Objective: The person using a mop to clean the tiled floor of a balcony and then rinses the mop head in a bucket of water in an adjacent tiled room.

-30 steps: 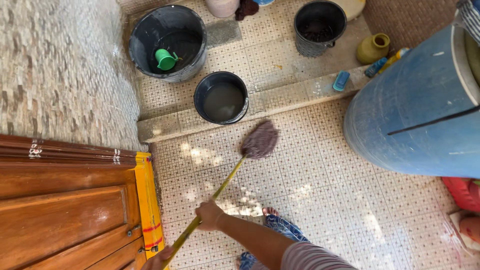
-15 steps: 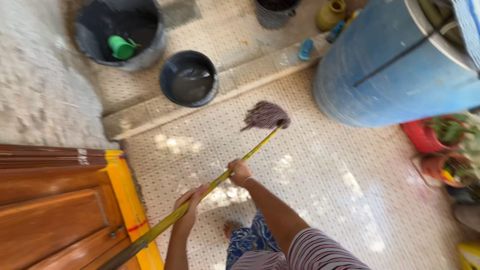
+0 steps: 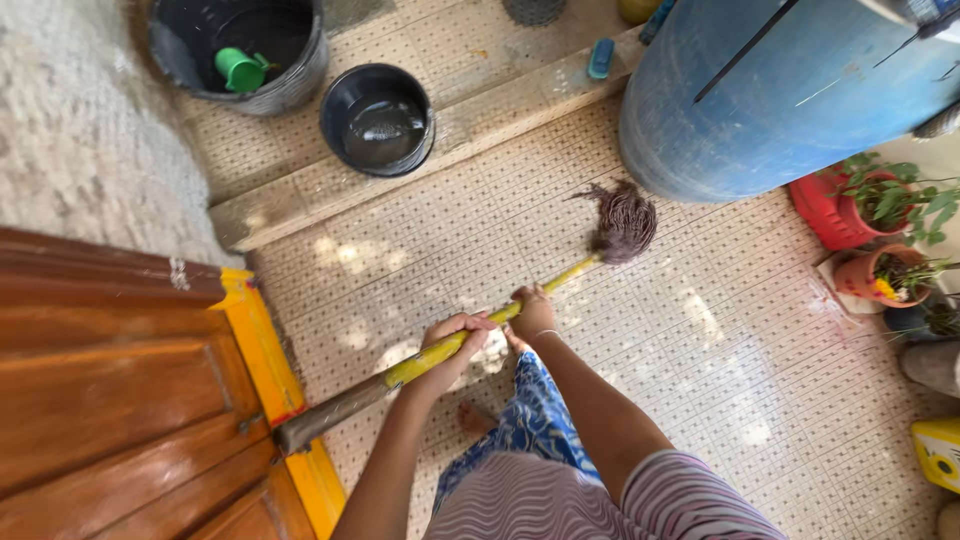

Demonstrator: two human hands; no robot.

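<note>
Mopping under way on a patterned tile floor (image 3: 760,330), seen from above. Both hands clamped on the yellow mop handle (image 3: 470,338): left hand (image 3: 452,340) lower on the shaft, fingers curled fully round it; right hand (image 3: 532,312) just ahead, fingers likewise wrapped tight around the handle. Brown string mop head (image 3: 622,220) pressed to the tiles close beside the base of a large blue drum (image 3: 790,90), strands splayed toward the upper left. Handle slanting back down past a bare foot (image 3: 478,418), its dull lower end reaching toward the yellow door frame (image 3: 262,350) and the wooden door (image 3: 110,400).

Beyond a raised concrete kerb (image 3: 430,140), a small black bucket (image 3: 378,120) holding dark water, and a larger black tub (image 3: 240,50) with a green cup (image 3: 238,70) inside. Potted plants (image 3: 890,230) in red and terracotta pots at right, near the drum.

Progress hard to read: tiles look much the same everywhere, with sunlit patches but no clear wet sheen or boundary between cleaned and uncleaned floor. Judging by the mop's position, work concentrated along the drum's edge, with the stretch toward the plants and the lower right corner seemingly yet to be covered.
</note>
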